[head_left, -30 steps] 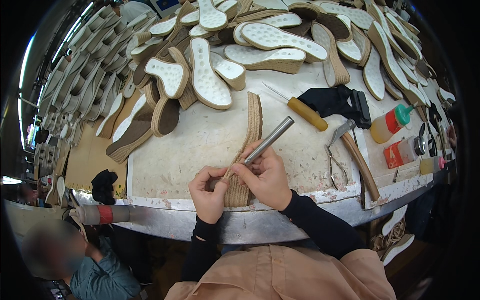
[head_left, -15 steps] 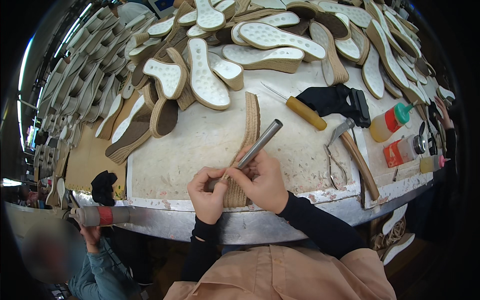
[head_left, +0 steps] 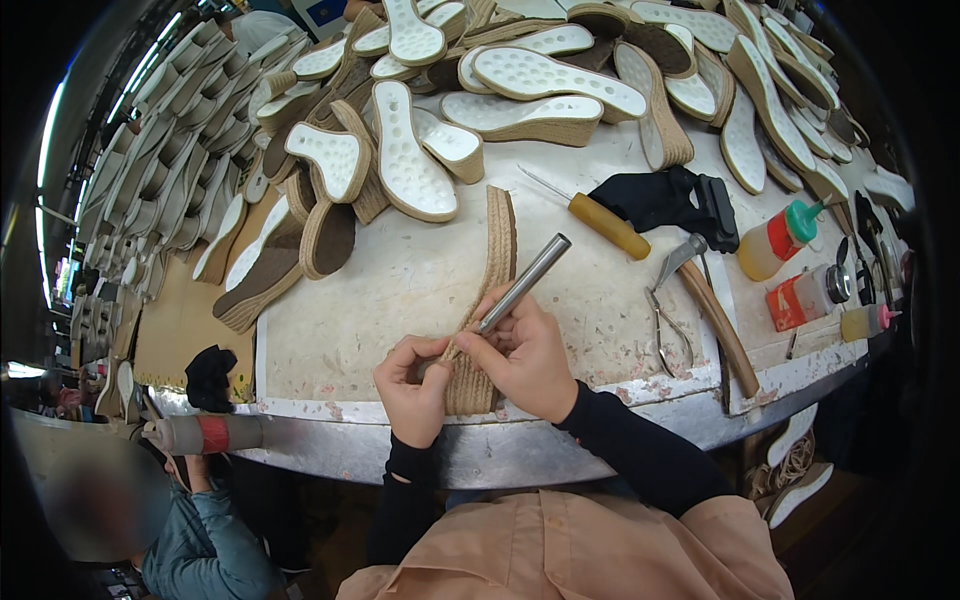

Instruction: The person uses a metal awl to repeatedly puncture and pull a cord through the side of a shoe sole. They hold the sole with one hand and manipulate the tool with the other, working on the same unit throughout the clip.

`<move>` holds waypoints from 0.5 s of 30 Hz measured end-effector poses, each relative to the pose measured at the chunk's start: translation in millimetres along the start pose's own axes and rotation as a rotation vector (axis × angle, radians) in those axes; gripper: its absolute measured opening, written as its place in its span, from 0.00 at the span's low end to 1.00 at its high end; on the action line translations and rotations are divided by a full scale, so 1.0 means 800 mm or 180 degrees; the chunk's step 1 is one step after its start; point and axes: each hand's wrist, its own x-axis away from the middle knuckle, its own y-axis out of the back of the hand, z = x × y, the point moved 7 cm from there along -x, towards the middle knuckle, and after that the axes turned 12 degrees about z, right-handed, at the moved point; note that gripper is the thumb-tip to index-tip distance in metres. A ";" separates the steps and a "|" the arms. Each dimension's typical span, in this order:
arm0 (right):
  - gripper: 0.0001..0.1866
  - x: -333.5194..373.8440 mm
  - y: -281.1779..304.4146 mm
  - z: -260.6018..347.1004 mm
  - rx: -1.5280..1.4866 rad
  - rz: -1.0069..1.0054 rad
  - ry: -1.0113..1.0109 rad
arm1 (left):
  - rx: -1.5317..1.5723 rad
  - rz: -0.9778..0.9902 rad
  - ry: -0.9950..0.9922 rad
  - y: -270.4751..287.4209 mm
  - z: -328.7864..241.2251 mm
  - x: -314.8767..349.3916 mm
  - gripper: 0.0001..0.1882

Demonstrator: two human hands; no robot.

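In the head view, I watch the worker's two bare hands meet over a braided wedge sole [head_left: 502,235] that lies near the front edge of the white table [head_left: 340,320], its woven side up and its narrow end pointing away. The left hand [head_left: 411,393] pinches the braid along the sole's left edge between thumb and fingers. The right hand [head_left: 527,362] is closed around a shiny metal tube [head_left: 530,277], which slants up and to the right, and its thumb tip comes down at the braid, just beside the left fingertips. The tube's lower end is hidden in the grip, so I cannot tell whether it touches the sole.

To the right lie an awl [head_left: 612,226], pincers [head_left: 665,330] and a hammer [head_left: 720,325], with a black cloth [head_left: 645,203] behind them. Farther right stands a green-capped bottle [head_left: 768,247]. Across the back, white-topped soles [head_left: 415,165] pile up. At lower left, a co-worker's blue-green sleeve [head_left: 208,545] shows below the table edge.
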 end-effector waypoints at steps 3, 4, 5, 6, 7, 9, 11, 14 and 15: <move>0.15 0.001 -0.002 0.001 0.0141 0.0002 -0.0005 | 0.0023 -0.0009 0.0015 0.001 0.002 0.001 0.09; 0.15 0.001 -0.004 0.001 0.0273 0.0018 -0.0027 | -0.0023 0.0018 -0.0033 0.000 0.001 0.001 0.09; 0.15 0.000 -0.005 0.001 0.0398 0.0059 -0.0063 | -0.0086 0.0017 -0.0055 0.000 0.001 0.000 0.09; 0.15 0.000 -0.004 0.001 0.0228 0.0029 -0.0052 | -0.0159 -0.0003 -0.0053 0.001 0.001 -0.001 0.09; 0.14 0.000 -0.002 0.000 0.0057 0.0016 -0.0055 | -0.0128 0.0016 -0.0044 0.001 0.001 0.000 0.08; 0.14 0.000 0.002 -0.003 -0.0237 -0.0055 -0.0103 | -0.0056 0.0018 0.0024 0.000 0.003 -0.001 0.08; 0.14 0.001 0.005 -0.007 -0.0493 -0.0149 -0.0209 | -0.0033 0.0045 0.0061 0.000 0.003 -0.002 0.08; 0.14 0.001 0.002 -0.004 -0.0220 -0.0082 -0.0178 | -0.0034 0.0036 0.0104 0.000 0.001 -0.002 0.08; 0.13 0.001 0.002 -0.001 -0.0109 -0.0103 -0.0078 | -0.0060 0.0002 0.0152 0.001 0.002 -0.002 0.08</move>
